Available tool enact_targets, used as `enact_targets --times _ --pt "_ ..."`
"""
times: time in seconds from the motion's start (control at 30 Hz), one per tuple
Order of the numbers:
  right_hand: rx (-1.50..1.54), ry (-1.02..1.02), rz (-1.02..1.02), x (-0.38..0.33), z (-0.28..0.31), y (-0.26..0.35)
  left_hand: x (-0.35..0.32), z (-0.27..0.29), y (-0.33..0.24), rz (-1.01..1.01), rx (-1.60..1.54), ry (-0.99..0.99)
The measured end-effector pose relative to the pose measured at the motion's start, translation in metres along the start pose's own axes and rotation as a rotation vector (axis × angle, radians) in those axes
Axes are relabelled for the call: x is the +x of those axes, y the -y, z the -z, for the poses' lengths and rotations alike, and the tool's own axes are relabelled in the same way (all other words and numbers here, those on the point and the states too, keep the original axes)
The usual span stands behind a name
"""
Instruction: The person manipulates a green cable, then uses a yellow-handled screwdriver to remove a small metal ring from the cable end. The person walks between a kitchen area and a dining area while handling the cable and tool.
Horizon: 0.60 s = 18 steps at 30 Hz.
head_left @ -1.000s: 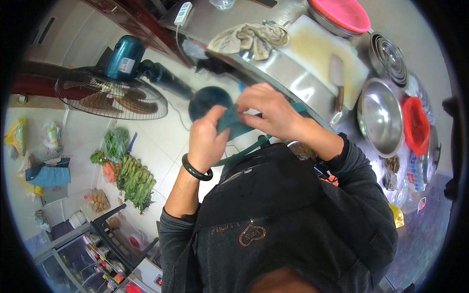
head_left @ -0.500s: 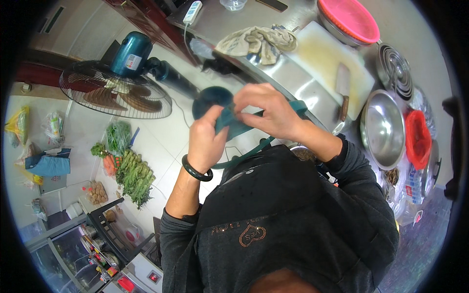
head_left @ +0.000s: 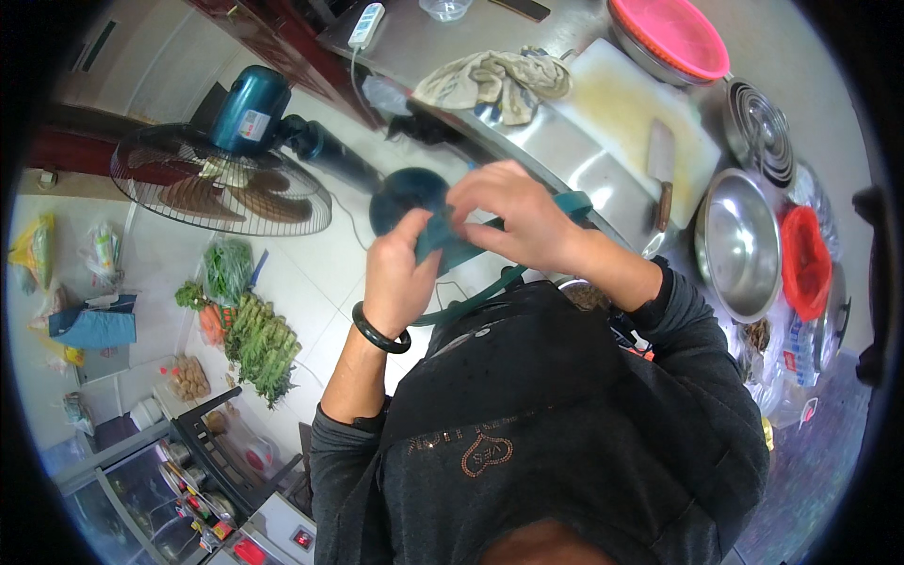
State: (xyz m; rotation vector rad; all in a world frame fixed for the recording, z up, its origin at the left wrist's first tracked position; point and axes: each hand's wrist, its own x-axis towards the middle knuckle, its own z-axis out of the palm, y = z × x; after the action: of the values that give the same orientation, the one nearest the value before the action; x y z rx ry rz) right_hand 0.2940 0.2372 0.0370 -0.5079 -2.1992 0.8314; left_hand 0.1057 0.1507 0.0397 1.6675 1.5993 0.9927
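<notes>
A dark green strap loops in front of my body, and a wider green part of it lies between my hands. My left hand, with a dark bangle on the wrist, pinches the near left portion between thumb and fingers. Just to the right, my right hand is closed on the same strap, its fingertips curled over it and blurred. Another length of the strap passes out behind the right wrist toward the counter edge. What the strap is fastened to is hidden by my hands and the black front of my clothing.
A steel counter bears a cutting board, a cleaver, a cloth, a steel basin and a pink basket. On the left stand a fan and leafy vegetables on the tiled floor.
Both hands keep their hold on the green strap at nearly the same place. My right fingers have shifted slightly; the surroundings move a little with my head.
</notes>
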Motion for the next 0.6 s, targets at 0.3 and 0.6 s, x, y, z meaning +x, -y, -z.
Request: enact_targets --times 0.3,0.6 --pt "-0.014 0.010 0.051 0.003 0.000 -0.003 -0.003 0.003 -0.004 -0.110 0.178 -0.069" --pt "-0.084 -0.042 0.105 0.006 0.002 -0.004 0.000 0.007 -0.014 -0.282 0.385 -0.124"
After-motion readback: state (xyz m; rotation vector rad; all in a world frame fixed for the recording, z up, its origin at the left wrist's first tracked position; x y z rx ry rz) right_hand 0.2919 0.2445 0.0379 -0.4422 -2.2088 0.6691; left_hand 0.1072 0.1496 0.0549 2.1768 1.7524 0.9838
